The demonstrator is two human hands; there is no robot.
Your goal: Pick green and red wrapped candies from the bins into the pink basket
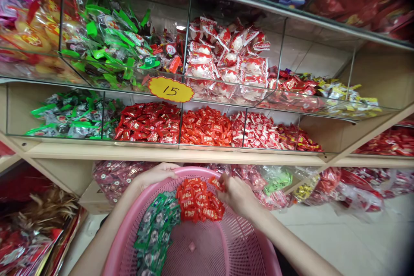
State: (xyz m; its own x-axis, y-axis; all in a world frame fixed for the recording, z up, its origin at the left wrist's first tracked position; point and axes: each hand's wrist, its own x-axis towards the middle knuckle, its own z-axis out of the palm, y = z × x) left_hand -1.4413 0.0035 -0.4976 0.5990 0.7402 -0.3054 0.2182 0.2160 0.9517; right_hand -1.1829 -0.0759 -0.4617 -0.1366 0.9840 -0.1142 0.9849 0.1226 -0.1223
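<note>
A pink plastic basket with perforated walls fills the lower middle of the view. My left hand is wrapped over its far rim on the left. Inside, green-wrapped candies lie along the left wall, and a pile of red-wrapped candies sits at the far end. My right hand is closed over the right side of the basket, with a red-wrapped candy showing at its fingers. Whether more candies are in that hand is hidden.
Ahead stands a shelf with glass compartments of wrapped candies, including an orange-red pile. A yellow price tag reads 15. Below are bagged goods, and a box of red items stands at left.
</note>
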